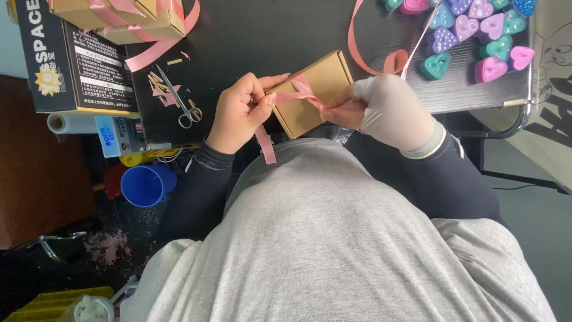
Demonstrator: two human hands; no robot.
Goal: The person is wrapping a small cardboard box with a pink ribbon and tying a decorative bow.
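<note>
Small flat brown cardboard box (316, 89) sits at near edge of black worktop (268, 30), long axis diagonal, far end pointing up-right. Left hand (238, 113) & gloved right hand (390, 113): each grip pinched shut on pink satin ribbon (301, 89) crossing box lid. Steel scissors (182, 101) lie left.

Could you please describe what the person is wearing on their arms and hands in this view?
Both arms are covered by close-fitting dark, ribbed long sleeves under a loose light grey top. The left hand is bare. The right hand wears a thin, pale glove, and a grey-green cuff band shows at its wrist where the dark sleeve begins. No watch or rings can be seen.
</note>
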